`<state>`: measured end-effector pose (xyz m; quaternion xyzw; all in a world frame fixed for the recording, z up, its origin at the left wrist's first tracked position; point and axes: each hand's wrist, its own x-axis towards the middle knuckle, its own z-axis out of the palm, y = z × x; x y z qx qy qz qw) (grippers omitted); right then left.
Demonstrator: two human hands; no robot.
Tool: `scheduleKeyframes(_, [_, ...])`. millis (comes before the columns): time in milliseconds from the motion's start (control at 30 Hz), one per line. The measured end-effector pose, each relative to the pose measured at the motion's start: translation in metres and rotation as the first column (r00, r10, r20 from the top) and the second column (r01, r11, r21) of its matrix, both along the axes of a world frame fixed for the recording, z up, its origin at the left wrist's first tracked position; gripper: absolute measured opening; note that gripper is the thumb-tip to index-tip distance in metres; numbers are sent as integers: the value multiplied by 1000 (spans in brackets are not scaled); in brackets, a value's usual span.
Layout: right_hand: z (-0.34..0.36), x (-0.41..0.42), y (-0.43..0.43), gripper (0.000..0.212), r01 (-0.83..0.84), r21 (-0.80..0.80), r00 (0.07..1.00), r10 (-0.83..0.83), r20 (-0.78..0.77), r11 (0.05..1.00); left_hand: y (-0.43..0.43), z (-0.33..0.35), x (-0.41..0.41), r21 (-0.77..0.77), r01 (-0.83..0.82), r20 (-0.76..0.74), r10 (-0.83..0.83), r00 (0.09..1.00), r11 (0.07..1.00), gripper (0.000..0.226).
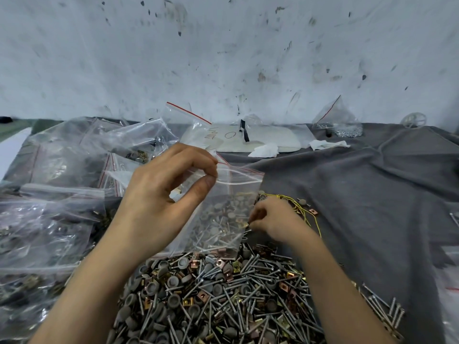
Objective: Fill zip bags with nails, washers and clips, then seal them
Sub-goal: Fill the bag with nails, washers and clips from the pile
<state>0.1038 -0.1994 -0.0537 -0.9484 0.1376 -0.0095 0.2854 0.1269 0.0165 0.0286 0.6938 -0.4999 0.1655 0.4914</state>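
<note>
While our left hand (pixel 161 194) pinches the zip bag (pixel 223 214) by its top above the hardware pile (pixel 211 294), our right hand (pixel 275 219) curls low beside it; whether that grip holds anything, we cannot tell.

The fingertips of the right grip (pixel 272 219) are hidden behind the zip bag (pixel 231 194); what is pinched cannot be told. The hardware pile (pixel 211 294) is cut off by the bottom edge. The filled bags (pixel 42 219) are blurred.
</note>
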Motion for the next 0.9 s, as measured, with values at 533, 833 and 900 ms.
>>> scheduleKeyframes(533, [82,-35,11,22,-159,504,679,-276,680,849,0,-3,4,39,9,-14,-8,1000,999,6])
scheduleKeyframes(833, [94,-45,31,7,-270,312,750,-5,661,911,-1,-2,1,46,9,15,-10,1000,999,8])
scheduleKeyframes(900, [88,-40,22,7,-230,346,728,-75,681,909,0,-2,1,43,-1,6,0,1000,999,10])
